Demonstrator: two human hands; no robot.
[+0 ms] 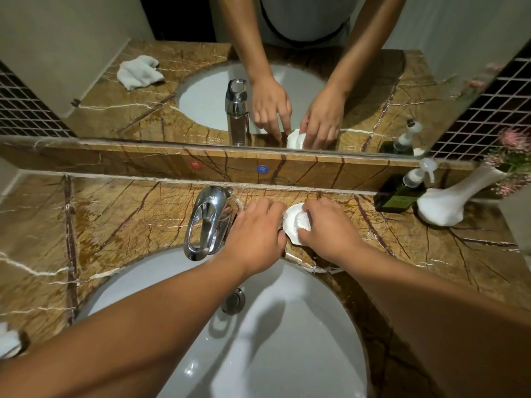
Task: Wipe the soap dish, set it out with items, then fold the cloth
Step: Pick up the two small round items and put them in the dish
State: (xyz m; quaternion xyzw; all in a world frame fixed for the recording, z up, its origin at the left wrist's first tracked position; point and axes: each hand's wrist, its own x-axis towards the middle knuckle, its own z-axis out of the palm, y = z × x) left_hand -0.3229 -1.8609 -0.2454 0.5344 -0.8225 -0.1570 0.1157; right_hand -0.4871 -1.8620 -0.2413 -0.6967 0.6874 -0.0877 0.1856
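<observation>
Soap dish (pixel 290 225) is sitting on the marble worktop (pixel 120 219) just behind the sink's (pixel 287 326) back rim, a bit right of the tap (pixel 205 222), and both my hands are on it. Nearest to me, my forearms reach out over the white basin, drain plug (pixel 234 300) showing between them. Way off at the front left edge of the worktop there's a bit of white cloth (pixel 8 341), mostly cut off by the frame.

My left hand (pixel 253 237) is curled down against the left side of the dish, fingers bent, holding it steady as far as I can see. My right hand (pixel 327 228) is closed around a small white bundle (pixel 302 220) and pressing it into the dish; honestly can't tell what the bundle is, it's mostly hidden under my fingers.

Farther back toward the right rear corner, a dark green pump bottle (pixel 399 193) stands against the backsplash, and just right of it a white vase (pixel 448 201) with pink flowers (pixel 514 159), which looks tilted from here.

Behind all that the mirror (pixel 86 38) shows the same hands on the dish, plus the crumpled cloth lying on the worktop.
</observation>
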